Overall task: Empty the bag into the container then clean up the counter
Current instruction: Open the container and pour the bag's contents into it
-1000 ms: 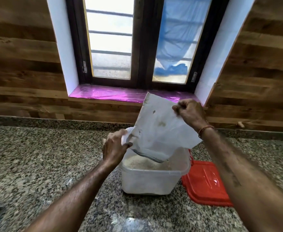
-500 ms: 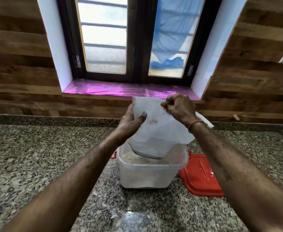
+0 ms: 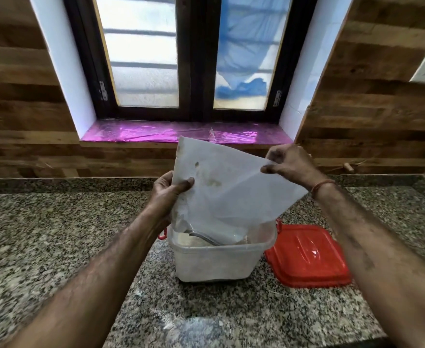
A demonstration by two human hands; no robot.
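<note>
Both of our hands pinch the white bag (image 3: 231,194): the left hand (image 3: 167,194) presses thumb and fingers together on its left edge, and the right hand (image 3: 288,163) nips the upper right edge between thumb and fingertips. We hold the bag upended over the translucent container (image 3: 216,262), its long axis steeply tilted, closed corner up toward the window sill (image 3: 156,134) and mouth down inside the rim. Its opening and the contents below are hidden by the bag and cloudy walls, while the red lid (image 3: 307,257) lies just right on the granite counter (image 3: 55,234).
</note>
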